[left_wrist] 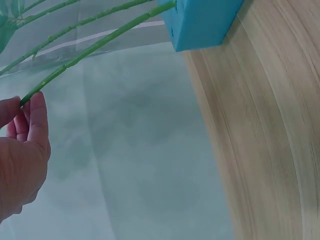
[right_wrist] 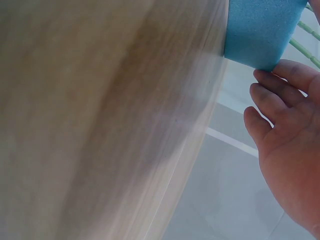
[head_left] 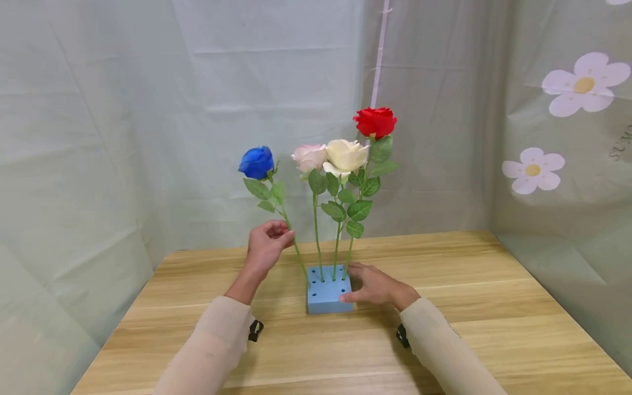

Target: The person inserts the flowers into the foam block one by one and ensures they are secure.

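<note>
Between thumb and fingers my left hand (head_left: 266,246) pinches the stem of a blue rose (head_left: 257,163). That stem (left_wrist: 95,46) slants down to the left edge of a light blue foam block (head_left: 329,305) with small holes in its top. Gripping the block from the right, my right hand (head_left: 377,286) has its thumb at the near corner and its fingers at the back edge, as the right wrist view also shows. A pale pink rose (head_left: 309,158), a cream rose (head_left: 346,154) and a taller red rose (head_left: 376,122) stand in the block.
The block stands on a wood-grain table (head_left: 197,329). Grey-green curtains (head_left: 276,71) hang behind and at both sides, with printed white flowers on the right one. Green leaves (head_left: 359,210) of the cream and red roses overlap above the block.
</note>
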{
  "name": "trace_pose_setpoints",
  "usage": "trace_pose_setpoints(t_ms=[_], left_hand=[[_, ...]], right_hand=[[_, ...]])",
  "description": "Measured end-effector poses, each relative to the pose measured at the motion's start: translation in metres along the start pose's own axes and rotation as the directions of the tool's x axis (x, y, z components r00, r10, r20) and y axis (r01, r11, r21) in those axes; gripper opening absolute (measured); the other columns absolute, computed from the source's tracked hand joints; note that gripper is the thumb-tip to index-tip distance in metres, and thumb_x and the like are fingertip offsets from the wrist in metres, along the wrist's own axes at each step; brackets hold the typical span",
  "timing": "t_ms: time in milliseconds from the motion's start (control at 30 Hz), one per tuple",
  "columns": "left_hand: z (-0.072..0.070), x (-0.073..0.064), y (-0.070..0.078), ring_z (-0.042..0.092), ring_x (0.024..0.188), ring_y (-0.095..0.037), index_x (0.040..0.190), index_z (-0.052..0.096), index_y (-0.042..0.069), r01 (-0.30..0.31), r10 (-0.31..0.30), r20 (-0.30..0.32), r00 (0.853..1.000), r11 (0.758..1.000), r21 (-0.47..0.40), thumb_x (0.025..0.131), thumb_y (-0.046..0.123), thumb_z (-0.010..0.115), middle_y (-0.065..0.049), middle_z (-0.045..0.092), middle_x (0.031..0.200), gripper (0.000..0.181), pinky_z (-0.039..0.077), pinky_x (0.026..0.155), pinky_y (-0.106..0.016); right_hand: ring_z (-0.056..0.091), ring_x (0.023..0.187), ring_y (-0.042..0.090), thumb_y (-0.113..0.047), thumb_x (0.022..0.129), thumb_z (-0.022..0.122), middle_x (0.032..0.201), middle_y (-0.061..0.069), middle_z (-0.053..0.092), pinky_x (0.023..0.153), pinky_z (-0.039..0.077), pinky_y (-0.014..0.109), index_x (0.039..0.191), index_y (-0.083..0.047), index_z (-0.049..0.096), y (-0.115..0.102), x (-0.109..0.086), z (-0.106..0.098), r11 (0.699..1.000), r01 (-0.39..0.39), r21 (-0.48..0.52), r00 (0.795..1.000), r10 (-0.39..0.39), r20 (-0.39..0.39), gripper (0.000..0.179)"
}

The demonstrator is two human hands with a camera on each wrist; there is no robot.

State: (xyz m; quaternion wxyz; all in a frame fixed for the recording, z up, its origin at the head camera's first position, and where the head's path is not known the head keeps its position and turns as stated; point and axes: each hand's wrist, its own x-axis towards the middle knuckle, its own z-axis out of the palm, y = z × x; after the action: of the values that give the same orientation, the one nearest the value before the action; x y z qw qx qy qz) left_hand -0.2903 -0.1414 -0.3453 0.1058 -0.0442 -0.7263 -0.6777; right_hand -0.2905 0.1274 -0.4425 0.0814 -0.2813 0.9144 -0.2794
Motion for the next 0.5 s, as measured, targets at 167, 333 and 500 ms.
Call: trace_pose_setpoints(t_ms=[167, 333, 500], left_hand=[[0.0031, -0.0013, 0.0002, 0.063, 0.075, -0.008, 0.106, 0.061, -0.014, -0.013, 0.013, 0.006, 1.0, 1.0, 0.011, 0.089, -0.008, 0.069, -0.01, 0.061, 0.089, 0.02, 0.06, 0.073, -0.023], [0.0051, -0.0021, 0.0015, 0.063, 0.076, -0.009, 0.104, 0.062, -0.012, -0.029, 0.029, 0.001, 1.0, 0.999, 0.019, 0.088, -0.009, 0.07, -0.011, 0.062, 0.089, 0.018, 0.06, 0.073, -0.023], [0.0073, -0.0031, 0.0023, 0.062, 0.078, -0.012, 0.104, 0.063, -0.012, -0.039, 0.039, -0.001, 0.999, 0.998, 0.043, 0.087, -0.008, 0.072, -0.013, 0.063, 0.09, 0.019, 0.06, 0.072, -0.023]], right_hand=[[0.032, 0.144, 0.037, -0.056, 0.086, 0.073, 0.155, 0.021, 0.036, 0.116, 0.032, 0.052, 0.145, 0.003, 0.046, 0.0001, 0.0004, 0.0, 1.0, 0.004, -0.017, 1.0, -0.004, -0.004, 0.089], [0.032, 0.144, 0.037, -0.055, 0.085, 0.074, 0.156, 0.021, 0.035, 0.116, 0.032, 0.052, 0.146, 0.003, 0.046, 0.0, 0.0003, -0.0008, 1.0, 0.003, -0.004, 1.0, -0.003, -0.003, 0.089], [0.032, 0.144, 0.037, -0.056, 0.085, 0.074, 0.155, 0.021, 0.036, 0.116, 0.031, 0.052, 0.146, 0.004, 0.046, 0.0001, 0.0006, -0.0004, 1.0, 0.012, -0.005, 1.0, -0.012, -0.002, 0.089]])
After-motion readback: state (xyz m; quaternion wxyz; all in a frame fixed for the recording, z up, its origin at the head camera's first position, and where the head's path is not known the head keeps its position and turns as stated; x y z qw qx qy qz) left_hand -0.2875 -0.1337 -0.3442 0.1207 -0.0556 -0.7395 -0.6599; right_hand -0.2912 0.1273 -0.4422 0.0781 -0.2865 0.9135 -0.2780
